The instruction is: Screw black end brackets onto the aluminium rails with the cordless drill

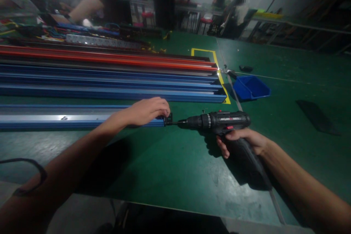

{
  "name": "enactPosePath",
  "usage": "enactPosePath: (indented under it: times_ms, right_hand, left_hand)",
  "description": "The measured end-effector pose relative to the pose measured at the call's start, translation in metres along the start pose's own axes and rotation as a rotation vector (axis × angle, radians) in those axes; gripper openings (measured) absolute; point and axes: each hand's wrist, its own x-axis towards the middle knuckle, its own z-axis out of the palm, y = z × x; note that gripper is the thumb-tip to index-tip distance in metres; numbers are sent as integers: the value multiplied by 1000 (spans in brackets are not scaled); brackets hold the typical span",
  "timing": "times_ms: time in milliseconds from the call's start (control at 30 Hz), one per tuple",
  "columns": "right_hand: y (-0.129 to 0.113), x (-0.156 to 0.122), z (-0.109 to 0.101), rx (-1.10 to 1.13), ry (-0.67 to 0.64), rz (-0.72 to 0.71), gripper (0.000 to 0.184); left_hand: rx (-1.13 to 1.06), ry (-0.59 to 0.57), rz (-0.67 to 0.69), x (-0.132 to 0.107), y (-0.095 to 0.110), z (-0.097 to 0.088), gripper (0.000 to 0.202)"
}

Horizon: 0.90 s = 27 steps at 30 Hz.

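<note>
A black cordless drill [230, 120] lies in the grip of my right hand [246, 140], its bit pointing left. The bit's tip meets a small black end piece [168, 119] at the right end of a long blue metal profile [148, 123]. My left hand [149, 111] is closed over that end of the profile, fingers curled down by the end piece. The thumb and undersides of those fingers are hidden. A pale strip [82, 118] runs along the profile's upper face.
Beyond lie several blue profiles [137, 93] and red profiles [123, 58] in parallel. A blue bin [252, 87] stands to their right, with yellow tape [215, 56] on the green table [164, 175]. A dark flat piece [316, 117] lies far right. People sit in the background.
</note>
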Motion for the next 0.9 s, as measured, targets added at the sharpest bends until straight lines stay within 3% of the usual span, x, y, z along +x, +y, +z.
enactPosePath:
  times_ms: [900]
  right_hand:
    - [1, 0, -1, -1, 13, 4, 22]
  left_hand:
    - [-7, 1, 10, 1, -2, 0, 30]
